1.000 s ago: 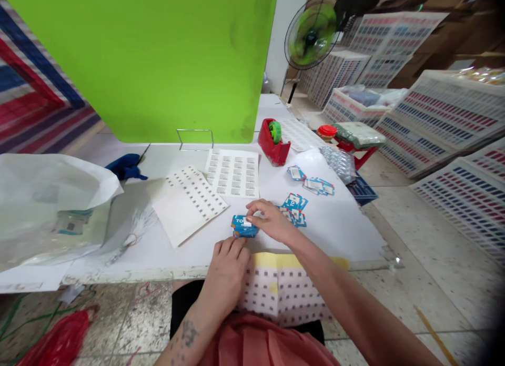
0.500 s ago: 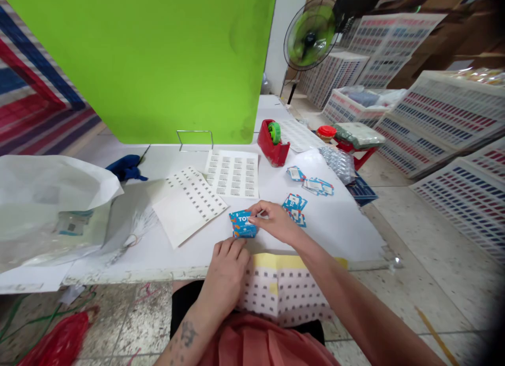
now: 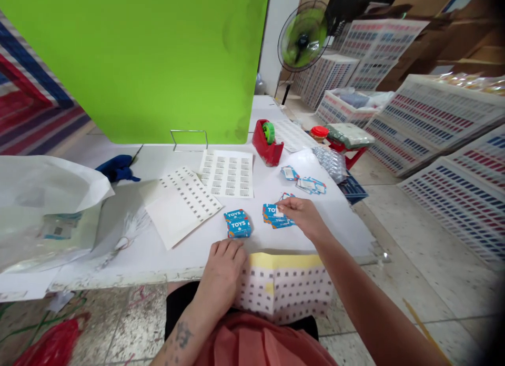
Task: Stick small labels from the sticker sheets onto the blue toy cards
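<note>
The head camera looks down across the table (image 3: 341, 224)

There are two hands (image 3: 224, 263) (image 3: 305, 217), one tape dispenser (image 3: 272, 154), one fan (image 3: 303, 41), and blue cards (image 3: 239, 227) too overlapped to count.

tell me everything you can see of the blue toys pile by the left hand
The blue pile looks like printed card, with white TOYS lettering and orange-red patches. It lies flat on the white tabletop, its cards overlapping unevenly. The left hand has its fingertips at the near edge; contact is unclear.
</note>
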Tool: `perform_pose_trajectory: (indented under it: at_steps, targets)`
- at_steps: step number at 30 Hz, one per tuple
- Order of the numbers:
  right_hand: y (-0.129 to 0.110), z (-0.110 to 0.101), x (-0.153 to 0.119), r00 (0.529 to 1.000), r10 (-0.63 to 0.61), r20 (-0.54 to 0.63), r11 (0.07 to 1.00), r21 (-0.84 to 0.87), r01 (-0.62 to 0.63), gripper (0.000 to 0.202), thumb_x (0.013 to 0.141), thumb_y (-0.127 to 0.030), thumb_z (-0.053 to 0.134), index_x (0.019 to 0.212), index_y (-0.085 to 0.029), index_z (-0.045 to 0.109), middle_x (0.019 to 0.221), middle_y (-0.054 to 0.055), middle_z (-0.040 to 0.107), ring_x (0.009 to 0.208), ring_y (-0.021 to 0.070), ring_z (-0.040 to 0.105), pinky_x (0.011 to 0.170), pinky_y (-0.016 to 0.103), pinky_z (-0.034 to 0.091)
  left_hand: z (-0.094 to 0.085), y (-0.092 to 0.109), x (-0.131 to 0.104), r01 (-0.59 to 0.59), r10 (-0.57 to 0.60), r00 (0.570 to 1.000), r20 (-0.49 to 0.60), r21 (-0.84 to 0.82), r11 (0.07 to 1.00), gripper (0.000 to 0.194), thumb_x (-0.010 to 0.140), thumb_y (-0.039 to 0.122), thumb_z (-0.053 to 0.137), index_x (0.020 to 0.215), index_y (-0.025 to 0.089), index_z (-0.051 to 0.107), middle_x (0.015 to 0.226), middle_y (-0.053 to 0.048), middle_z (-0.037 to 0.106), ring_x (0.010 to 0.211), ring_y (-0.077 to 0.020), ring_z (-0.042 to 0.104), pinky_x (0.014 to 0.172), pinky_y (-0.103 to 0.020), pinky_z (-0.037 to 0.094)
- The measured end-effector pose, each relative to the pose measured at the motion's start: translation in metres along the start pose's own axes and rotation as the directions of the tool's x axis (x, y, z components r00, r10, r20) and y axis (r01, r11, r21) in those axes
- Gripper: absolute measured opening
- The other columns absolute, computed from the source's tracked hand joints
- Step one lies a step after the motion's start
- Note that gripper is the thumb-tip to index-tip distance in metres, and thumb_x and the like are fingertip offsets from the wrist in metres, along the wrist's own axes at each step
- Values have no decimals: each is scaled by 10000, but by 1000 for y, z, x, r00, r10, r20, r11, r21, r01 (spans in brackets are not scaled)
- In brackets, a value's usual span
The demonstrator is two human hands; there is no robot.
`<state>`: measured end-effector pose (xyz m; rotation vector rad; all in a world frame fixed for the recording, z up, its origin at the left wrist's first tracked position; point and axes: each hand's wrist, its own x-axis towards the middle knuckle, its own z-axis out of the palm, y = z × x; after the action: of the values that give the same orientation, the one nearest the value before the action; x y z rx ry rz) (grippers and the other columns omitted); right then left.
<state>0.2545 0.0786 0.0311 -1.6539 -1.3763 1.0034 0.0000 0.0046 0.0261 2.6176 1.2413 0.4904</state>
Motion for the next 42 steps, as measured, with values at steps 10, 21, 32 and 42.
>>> perform_pose_trajectory:
  at_steps: [10, 21, 32, 42]
  targets:
    - [-13, 21, 3, 909, -387, 158, 771, -486, 412, 226, 781, -230, 624, 991, -227, 706, 1073, 78, 673, 1049, 258, 568, 978, 441, 360, 5, 0, 0, -5, 5, 1000, 12, 4, 1000, 168, 851, 70, 470, 961, 167, 550, 1128, -53, 576, 1022, -221, 475, 888, -404, 377]
    - [-38, 68, 2, 722, -305, 622, 531, -518, 671, 537, 830, -390, 596, 1329, -238, 467, 1422, 74, 416, 1369, 330, 203, 1070, 546, 189, 7, -1, 0, -7, 7, 1000, -1, 62, 998, 249, 834, 50, 459, 1048, 140, 547, 1224, -100, 535, 1197, -260, 415, 957, -419, 360]
    - [-34, 72, -8, 637, -507, 581, 314, -563, 764, 362, 824, -300, 631, 1160, -170, 594, 1247, 107, 587, 1227, 275, 457, 1061, 470, 287, 11, -4, 1, -17, 22, 998, -53, 80, 997, 252, 828, 45, 434, 1037, 120, 555, 1190, -126, 531, 1164, -277, 440, 938, -429, 394]
    - [-41, 65, -18, 615, -618, 490, 348, -531, 772, 209, 811, -275, 648, 1000, -186, 653, 1149, 85, 635, 1143, 258, 508, 1028, 473, 315, 7, 0, -3, 64, -65, 997, -39, -34, 997, 190, 869, 90, 410, 957, 155, 565, 1055, -88, 581, 980, -235, 509, 845, -403, 421]
